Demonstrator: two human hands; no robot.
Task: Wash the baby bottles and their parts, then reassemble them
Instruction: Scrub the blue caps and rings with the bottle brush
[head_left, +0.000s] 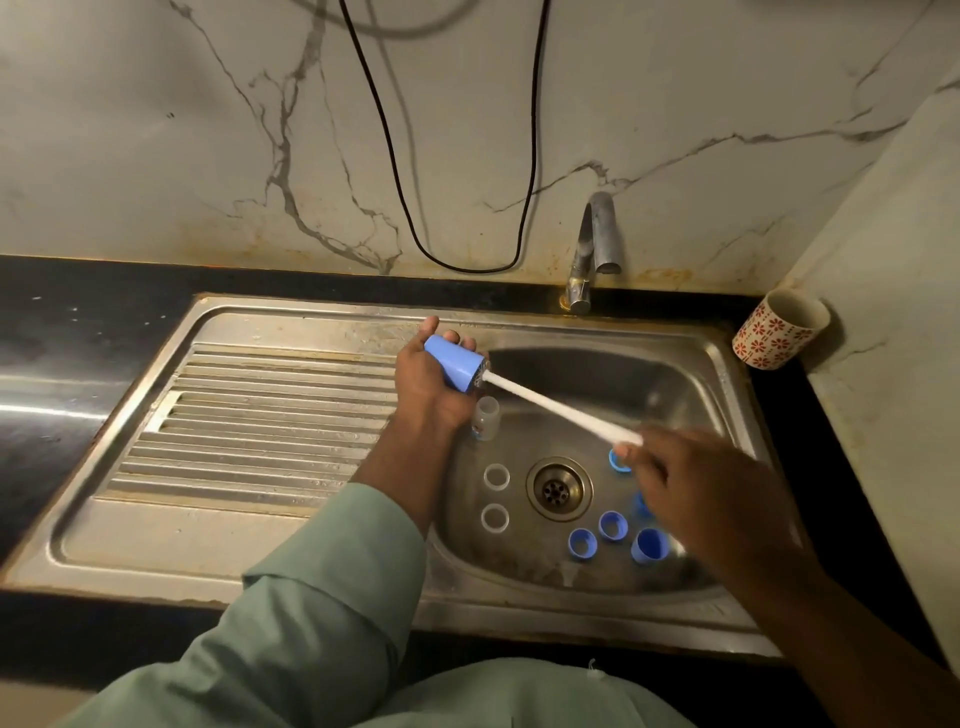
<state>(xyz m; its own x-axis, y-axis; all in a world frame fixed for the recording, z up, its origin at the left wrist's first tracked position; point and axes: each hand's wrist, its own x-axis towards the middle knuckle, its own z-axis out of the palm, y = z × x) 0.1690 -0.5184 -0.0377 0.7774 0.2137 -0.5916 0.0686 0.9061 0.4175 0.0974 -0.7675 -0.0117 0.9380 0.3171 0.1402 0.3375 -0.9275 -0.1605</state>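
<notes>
We saw the left hand (423, 379) curled around a blue cap (453, 362), holding it over the left edge of the sink (722, 364) basin with its open end turned toward the right. The right hand (691, 488), blurred, pinched the near end of a white brush handle (561, 408), whose far end reached into the cap's mouth. In the basin below, a small clear bottle (487, 418) stood just beside the left wrist. Two clear rings (496, 477) lay left of the drain (558, 488); several blue caps and rings (613, 525) lay to its right, partly hidden by the right hand. A patterned cup (779, 330) sat on the dark desk (78, 322) near the tap (595, 249), well apart from the hands.
</notes>
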